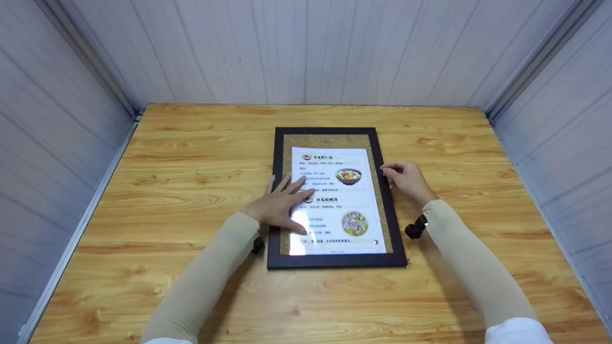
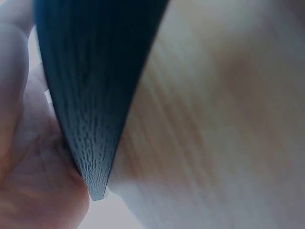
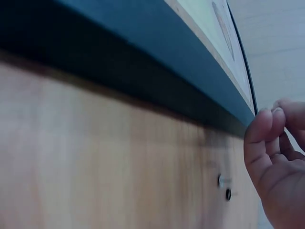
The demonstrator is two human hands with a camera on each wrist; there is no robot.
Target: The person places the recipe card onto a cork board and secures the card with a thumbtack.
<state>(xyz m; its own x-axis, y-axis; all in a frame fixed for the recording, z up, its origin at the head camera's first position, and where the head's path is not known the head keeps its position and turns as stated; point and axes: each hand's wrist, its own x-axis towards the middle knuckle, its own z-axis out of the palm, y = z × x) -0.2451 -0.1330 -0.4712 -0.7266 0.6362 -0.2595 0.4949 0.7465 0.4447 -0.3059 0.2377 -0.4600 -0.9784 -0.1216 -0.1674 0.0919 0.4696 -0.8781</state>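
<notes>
A dark-framed corkboard [image 1: 326, 140] lies flat on the wooden table. On its cork rests a printed recipe sheet [image 1: 354, 198] with two food pictures. My left hand [image 1: 282, 204] lies with spread fingers over the sheet's left side and the frame's left edge. The left wrist view shows its palm beside the frame [image 2: 90, 95]. My right hand [image 1: 406, 179] is at the frame's right edge, with thumb and fingertips brought together. In the right wrist view, those fingertips [image 3: 261, 125] meet; whether something small is between them cannot be made out. A small dark pin-like dot [image 1: 376, 242] sits at the sheet's lower right corner.
Two small pins, one pale [image 3: 220, 181] and one black [image 3: 228, 194], lie on the table beside the frame in the right wrist view. Pale panel walls [image 1: 306, 52] enclose the wooden table [image 1: 201, 157] at the back and both sides.
</notes>
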